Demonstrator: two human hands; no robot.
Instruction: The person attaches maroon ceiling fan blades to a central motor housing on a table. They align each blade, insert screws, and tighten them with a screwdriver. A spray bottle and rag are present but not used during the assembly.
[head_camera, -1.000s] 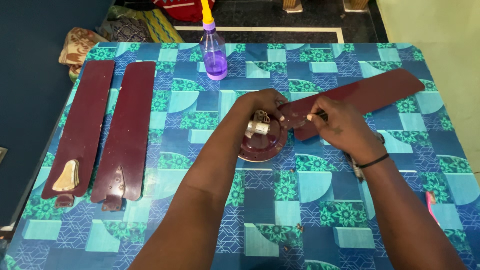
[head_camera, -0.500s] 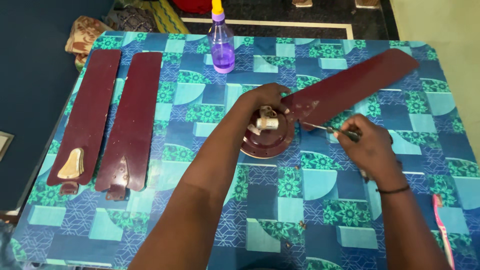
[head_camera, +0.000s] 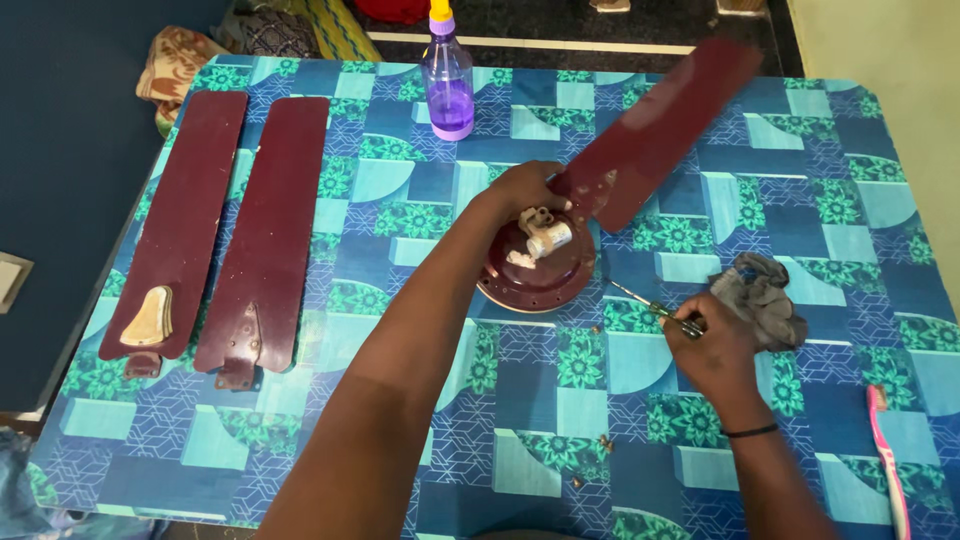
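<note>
A maroon ceiling fan motor hub (head_camera: 535, 270) lies on the patterned blue table (head_camera: 400, 170), with one maroon blade (head_camera: 655, 130) reaching from it to the upper right. My left hand (head_camera: 520, 190) grips the hub's far rim where that blade joins. My right hand (head_camera: 710, 345) holds a thin screwdriver (head_camera: 650, 308) low over the table, right of the hub, its tip pointing towards the hub. A grey rag (head_camera: 765, 295) lies crumpled just beyond this hand.
Two loose maroon blades (head_camera: 265, 230) lie side by side on the left. A purple spray bottle (head_camera: 448, 75) stands at the far edge. A pink toothbrush (head_camera: 890, 460) lies at the right. Small screws (head_camera: 605, 440) are scattered near the front. Folded cloths (head_camera: 170, 60) sit beyond the far left corner.
My right hand has drawn back from the blade's root to the table right of the hub, carrying the screwdriver. The attached blade has swung further away. My left hand stays on the hub.
</note>
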